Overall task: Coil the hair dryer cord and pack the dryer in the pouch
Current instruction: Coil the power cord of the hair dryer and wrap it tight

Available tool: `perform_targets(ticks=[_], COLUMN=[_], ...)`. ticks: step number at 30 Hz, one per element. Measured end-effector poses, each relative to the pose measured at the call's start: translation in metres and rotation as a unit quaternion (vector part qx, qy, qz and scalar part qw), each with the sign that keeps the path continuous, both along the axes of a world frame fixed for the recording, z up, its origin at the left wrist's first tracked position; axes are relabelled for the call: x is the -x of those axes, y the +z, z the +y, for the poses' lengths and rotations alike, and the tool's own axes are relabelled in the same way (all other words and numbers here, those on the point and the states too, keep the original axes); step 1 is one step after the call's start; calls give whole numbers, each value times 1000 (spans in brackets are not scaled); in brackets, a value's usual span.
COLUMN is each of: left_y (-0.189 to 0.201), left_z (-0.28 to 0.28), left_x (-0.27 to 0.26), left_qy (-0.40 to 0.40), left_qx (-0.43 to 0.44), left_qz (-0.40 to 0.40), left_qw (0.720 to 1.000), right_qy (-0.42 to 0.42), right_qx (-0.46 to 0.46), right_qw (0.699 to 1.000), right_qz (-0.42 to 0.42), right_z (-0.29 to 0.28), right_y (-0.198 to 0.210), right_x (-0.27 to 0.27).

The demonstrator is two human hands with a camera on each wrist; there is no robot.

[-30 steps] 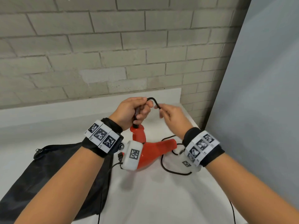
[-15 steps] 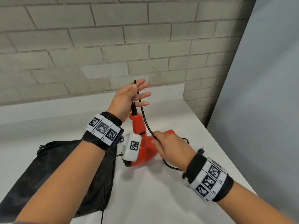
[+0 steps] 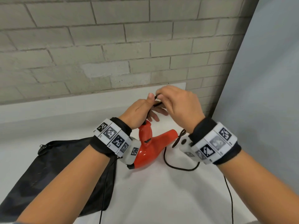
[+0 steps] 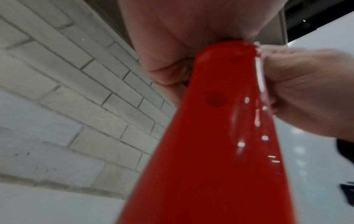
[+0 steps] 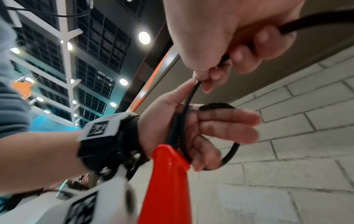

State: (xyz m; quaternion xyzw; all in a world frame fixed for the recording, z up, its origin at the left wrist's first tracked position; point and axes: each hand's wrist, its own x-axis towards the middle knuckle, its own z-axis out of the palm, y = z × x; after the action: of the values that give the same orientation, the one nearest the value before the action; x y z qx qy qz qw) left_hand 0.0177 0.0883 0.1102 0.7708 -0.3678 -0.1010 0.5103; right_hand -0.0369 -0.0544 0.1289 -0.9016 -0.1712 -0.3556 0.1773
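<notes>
A red hair dryer (image 3: pixel 145 152) stands on the white table with its handle (image 5: pixel 166 181) pointing up, close under my left palm in the left wrist view (image 4: pixel 220 151). My left hand (image 3: pixel 152 107) is at the handle's top, its fingers (image 5: pixel 226 133) held out with the black cord (image 5: pixel 232 150) looped round them and the thumb against the cord. My right hand (image 3: pixel 159 98) pinches the cord just above the left thumb. The rest of the cord (image 3: pixel 178 168) lies slack on the table. A black pouch (image 3: pixel 56 167) lies flat to the left.
The brick wall (image 3: pixel 113 54) rises behind the table's raised back edge (image 3: pixel 64 104). A grey panel (image 3: pixel 267 94) closes off the right side. Thin black wrist-camera cables (image 3: pixel 229 199) hang down from both wrists.
My right hand has come up from beside the dryer's nozzle to the left hand, bringing the cord over the left fingers. The left hand has sunk a little.
</notes>
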Motion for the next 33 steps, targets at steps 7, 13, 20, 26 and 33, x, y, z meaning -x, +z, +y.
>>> perform_targets(ticks=[7,13,20,26,33], left_y=[0,5,19,27,22], left_z=[0,12,15,15,11], left_x=[-13,-24,-28,-22,-22], left_qy=[-35,-80,-106,-103,-75], left_qx=[85,61,46,63,96], left_qz=[153,194,238,245,278], left_qw=[984,976,964,962,953], right_qy=[77,98,71,81,81], right_qx=[-199,-286,-235,-252,-317], right_qw=[958,925,950,951,940], right_qz=[192,230,191,162,94], right_z=[-4,0,6,3,1], right_y=[-12,-17,-5,1,-36], right_x=[-33,-22,-18,-26,-33])
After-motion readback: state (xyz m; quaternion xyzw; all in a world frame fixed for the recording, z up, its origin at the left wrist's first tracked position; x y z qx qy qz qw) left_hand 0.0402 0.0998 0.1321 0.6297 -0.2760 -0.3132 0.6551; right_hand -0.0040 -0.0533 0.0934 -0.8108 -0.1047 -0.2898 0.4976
